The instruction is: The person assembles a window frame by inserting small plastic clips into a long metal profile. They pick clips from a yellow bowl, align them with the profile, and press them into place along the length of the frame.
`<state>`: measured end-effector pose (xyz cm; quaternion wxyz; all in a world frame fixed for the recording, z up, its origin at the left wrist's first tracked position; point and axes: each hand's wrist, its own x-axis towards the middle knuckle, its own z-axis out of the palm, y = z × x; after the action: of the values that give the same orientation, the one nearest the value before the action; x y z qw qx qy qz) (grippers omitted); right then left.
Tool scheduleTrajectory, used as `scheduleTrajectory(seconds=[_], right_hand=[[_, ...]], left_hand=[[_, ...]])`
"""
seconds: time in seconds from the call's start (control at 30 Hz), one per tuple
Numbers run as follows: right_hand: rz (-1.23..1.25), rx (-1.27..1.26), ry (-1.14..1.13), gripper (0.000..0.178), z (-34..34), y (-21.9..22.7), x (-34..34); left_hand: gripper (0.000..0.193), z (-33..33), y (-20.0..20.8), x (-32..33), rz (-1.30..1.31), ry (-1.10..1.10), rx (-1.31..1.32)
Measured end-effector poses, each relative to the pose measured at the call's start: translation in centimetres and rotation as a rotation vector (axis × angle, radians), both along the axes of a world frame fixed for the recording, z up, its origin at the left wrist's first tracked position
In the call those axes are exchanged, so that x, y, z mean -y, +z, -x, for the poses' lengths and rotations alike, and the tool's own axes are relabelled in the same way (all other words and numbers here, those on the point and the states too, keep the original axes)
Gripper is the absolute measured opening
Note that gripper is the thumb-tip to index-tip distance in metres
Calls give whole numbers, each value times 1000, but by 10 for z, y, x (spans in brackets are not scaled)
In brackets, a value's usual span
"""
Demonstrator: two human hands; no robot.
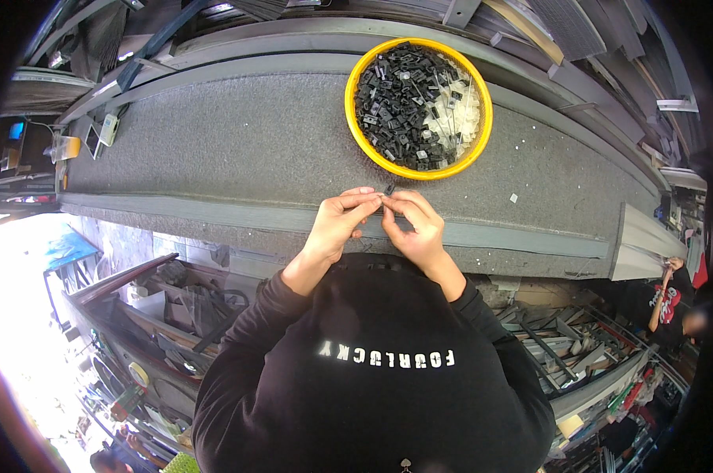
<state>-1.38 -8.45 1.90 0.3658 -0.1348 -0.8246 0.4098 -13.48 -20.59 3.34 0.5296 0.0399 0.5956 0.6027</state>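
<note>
Just in front of my chest, over the near part of the grey work surface, my two hands meet at the fingertips. My left hand (340, 223) is closed in a pinch, its thumb and forefinger pressed together on something too small to make out. Closed too, my right hand (417, 227) pinches a small black plastic piece (389, 190) that juts out past the fingertips. Just beyond the hands stands a round yellow basin (351, 118). Small black plastic parts (392, 102) fill most of it, with whitish translucent pieces (461, 118) on its right side.
Grey carpet-like material covers the long bench (214, 134). A phone-like device (94, 140) and a cup (65, 148) are at its far left end. Metal profiles (585, 87) lie stacked behind. Another person (662, 311) stands at the right beside a pale panel (648, 244).
</note>
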Motion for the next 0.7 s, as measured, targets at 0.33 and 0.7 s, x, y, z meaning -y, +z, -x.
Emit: scheduleTrajectory(seconds=[0.33,0.7], right_hand=[[68,6,-22,22,0,3,1],[-32,111,-65,22,-9,5,5]], left_hand=[[25,-2,0,-1,-18,5,-40],[19,-13,-9,0,-186,43,-397]])
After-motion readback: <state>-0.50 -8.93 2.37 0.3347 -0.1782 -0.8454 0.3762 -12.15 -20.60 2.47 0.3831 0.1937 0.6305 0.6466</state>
